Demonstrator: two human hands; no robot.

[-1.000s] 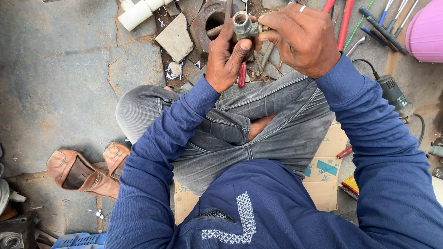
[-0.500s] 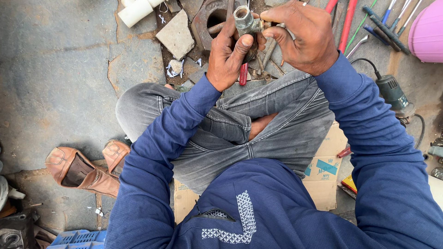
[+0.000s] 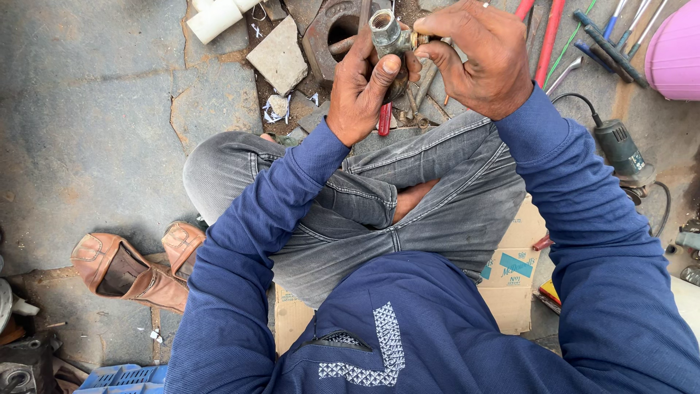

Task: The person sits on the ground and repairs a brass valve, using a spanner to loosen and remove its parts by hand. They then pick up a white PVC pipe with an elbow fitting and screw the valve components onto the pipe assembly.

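I sit cross-legged on a flattened cardboard box [image 3: 510,281], in grey jeans and a dark blue top. My left hand [image 3: 361,84] grips a grey metal pipe fitting [image 3: 385,31] with an open round end facing up. My right hand [image 3: 477,55] pinches a small brass part [image 3: 417,39] at the fitting's side, fingers closed around it. Both hands are held above my knees, over a patch of dirt with scrap metal.
A rusty round metal piece [image 3: 332,33], a stone block [image 3: 281,55] and a white plastic pipe elbow [image 3: 215,16] lie ahead. Red-handled and blue tools [image 3: 547,44] and a pink bucket [image 3: 674,51] are upper right, an angle grinder [image 3: 620,149] right, brown shoes [image 3: 135,266] left.
Both hands have stayed together on the fitting, with only small finger shifts; the right hand's fingers have turned slightly at the brass part.
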